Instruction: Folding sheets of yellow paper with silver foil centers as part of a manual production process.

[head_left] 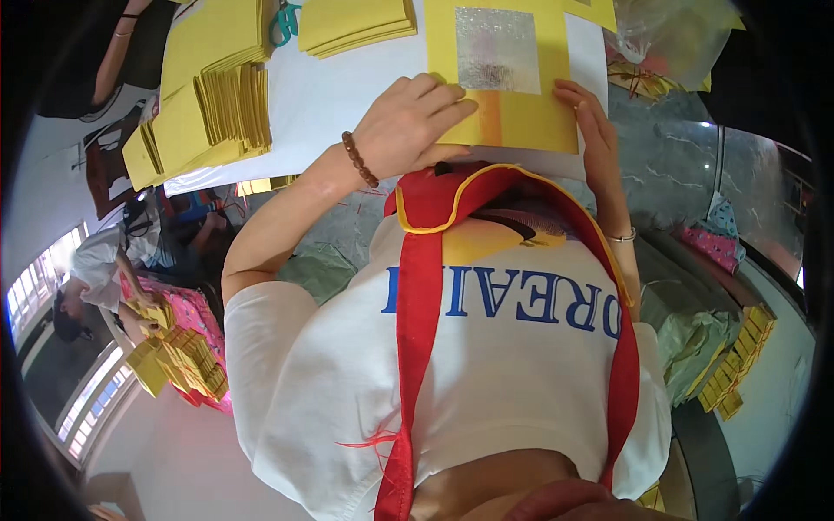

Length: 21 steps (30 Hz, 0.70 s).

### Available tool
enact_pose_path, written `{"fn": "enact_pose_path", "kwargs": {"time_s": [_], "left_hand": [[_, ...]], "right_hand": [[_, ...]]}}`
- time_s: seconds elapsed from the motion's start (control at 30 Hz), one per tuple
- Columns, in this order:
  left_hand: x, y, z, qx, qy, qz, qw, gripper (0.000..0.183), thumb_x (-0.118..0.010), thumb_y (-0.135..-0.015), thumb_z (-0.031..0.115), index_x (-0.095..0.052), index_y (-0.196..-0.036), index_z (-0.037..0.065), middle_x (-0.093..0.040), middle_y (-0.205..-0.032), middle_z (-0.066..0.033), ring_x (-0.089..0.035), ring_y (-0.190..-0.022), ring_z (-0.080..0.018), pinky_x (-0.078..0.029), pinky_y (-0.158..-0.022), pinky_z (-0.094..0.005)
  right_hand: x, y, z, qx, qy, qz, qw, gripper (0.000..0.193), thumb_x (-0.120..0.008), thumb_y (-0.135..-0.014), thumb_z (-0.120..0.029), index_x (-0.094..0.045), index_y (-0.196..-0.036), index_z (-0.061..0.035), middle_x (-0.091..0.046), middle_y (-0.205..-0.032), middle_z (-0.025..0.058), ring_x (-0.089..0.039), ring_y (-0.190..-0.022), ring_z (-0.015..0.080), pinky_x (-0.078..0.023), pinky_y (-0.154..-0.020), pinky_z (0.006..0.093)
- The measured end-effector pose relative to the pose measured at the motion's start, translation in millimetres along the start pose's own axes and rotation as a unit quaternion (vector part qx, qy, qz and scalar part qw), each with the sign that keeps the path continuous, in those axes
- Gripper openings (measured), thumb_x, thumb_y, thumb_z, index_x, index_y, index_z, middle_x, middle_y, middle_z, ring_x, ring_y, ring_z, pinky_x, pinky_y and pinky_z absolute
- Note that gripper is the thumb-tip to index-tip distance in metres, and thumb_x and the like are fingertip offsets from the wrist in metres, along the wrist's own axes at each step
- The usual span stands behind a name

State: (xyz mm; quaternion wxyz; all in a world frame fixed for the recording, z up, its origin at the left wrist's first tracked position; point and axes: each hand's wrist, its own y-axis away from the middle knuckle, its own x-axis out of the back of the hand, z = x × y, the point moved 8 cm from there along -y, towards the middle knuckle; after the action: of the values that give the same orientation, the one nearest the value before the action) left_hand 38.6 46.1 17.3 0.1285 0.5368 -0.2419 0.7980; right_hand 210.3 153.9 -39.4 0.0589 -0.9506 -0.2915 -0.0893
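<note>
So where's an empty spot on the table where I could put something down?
A bare white patch lies between the fanned yellow stack, the yellow pile at the far edge and the left hand. It is crowded where both hands, with the right hand, press the yellow sheet with the silver square.

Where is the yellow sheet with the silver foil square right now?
In the head view, the yellow sheet lies top centre on the white table, left hand pressing its left edge and right hand along its right edge.
</note>
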Motion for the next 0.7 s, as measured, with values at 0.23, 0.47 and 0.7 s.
{"fn": "enact_pose_path", "kwargs": {"time_s": [0.23, 0.47, 0.7], "left_hand": [[9.7, -6.5, 2.1, -0.012, 0.069, 0.034, 0.997, 0.024, -0.064, -0.078, 0.022, -0.061, -0.096, 0.006, -0.058, -0.088, -0.0073, -0.053, -0.08, -0.0258, -0.044, -0.069, -0.0345], [7.4, -11.2, -1.9, 0.024, 0.129, 0.029, 0.991, 0.011, -0.061, -0.08, 0.012, -0.061, -0.085, 0.002, -0.056, -0.077, -0.0101, -0.054, -0.073, -0.0284, -0.045, -0.063, -0.0358], [1.9, -17.7, -19.7, 0.088, 0.206, -0.046, 0.974, 0.013, -0.056, -0.08, 0.012, -0.061, -0.082, 0.0, -0.057, -0.073, -0.0116, -0.056, -0.066, -0.0277, -0.044, -0.059, -0.0344]], "right_hand": [[2.9, 0.7, 15.6, -0.037, -0.069, 0.011, 0.997, 0.041, -0.034, -0.097, -0.028, -0.06, -0.106, 0.0012, -0.054, -0.121, 0.0107, -0.045, -0.116, 0.0198, -0.029, -0.101, 0.0304], [2.8, 0.4, 16.7, -0.041, -0.097, 0.015, 0.994, 0.038, -0.036, -0.097, -0.027, -0.06, -0.105, 0.0021, -0.055, -0.12, 0.0109, -0.046, -0.115, 0.0197, -0.029, -0.101, 0.0302], [1.7, -1.3, 11.3, -0.043, -0.078, 0.011, 0.996, 0.038, -0.037, -0.097, -0.027, -0.06, -0.106, 0.0017, -0.055, -0.119, 0.011, -0.046, -0.115, 0.0197, -0.03, -0.101, 0.0295]]}}
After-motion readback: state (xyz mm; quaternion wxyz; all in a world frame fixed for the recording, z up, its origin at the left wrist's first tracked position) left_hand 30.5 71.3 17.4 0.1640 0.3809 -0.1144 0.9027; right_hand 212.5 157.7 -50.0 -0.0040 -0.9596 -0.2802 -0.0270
